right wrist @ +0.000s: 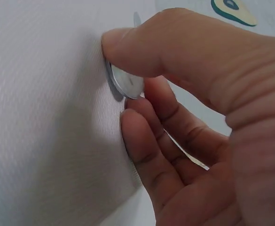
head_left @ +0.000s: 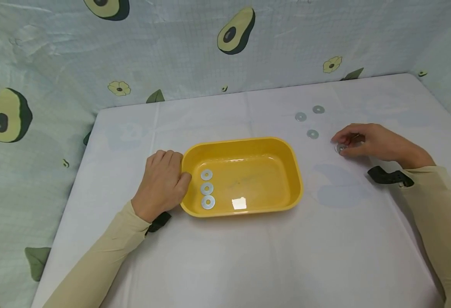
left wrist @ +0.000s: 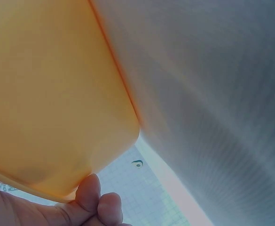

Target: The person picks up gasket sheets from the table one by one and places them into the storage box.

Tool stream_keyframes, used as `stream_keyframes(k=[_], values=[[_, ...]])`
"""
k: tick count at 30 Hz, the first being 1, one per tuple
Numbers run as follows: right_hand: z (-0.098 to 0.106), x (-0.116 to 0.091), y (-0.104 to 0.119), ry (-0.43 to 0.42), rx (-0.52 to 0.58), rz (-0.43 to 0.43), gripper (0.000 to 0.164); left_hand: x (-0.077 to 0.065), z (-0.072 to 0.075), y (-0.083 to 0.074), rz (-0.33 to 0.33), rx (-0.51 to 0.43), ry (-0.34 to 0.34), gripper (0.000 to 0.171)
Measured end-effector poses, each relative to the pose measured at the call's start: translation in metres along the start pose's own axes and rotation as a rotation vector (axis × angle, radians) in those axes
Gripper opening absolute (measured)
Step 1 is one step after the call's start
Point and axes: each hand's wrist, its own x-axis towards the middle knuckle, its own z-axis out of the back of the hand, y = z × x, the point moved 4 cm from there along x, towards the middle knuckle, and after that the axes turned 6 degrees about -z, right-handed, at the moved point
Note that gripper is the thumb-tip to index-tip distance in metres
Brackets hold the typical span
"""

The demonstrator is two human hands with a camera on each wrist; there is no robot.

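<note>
Washer [right wrist: 129,84]: pinched between thumb [right wrist: 142,52] and fingertips [right wrist: 158,92] of your right hand [head_left: 379,143], close to the cloth [head_left: 233,256]. Hold opposite edges; lift level. Left of that pinch, your left hand [head_left: 163,184] grips the yellow tray [head_left: 248,184].

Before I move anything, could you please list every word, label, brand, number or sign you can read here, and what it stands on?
None: no readable text shows on the yellow rectangular plastic tray, the flat silver metal washers or the white tablecloth.
The pale green-blue fabric backdrop shows avocados, flowers and leaves, no legible lettering.
Too small to read, if anything is there: the black wrist-worn devices.
</note>
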Motion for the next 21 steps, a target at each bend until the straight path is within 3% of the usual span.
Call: stream_keyframes(k=[21], values=[[0.002,-0.008,0.014,-0.068,-0.035,0.121,0.034,0.0,0.0,0.0,0.012,-0.008,0.022,0.023]])
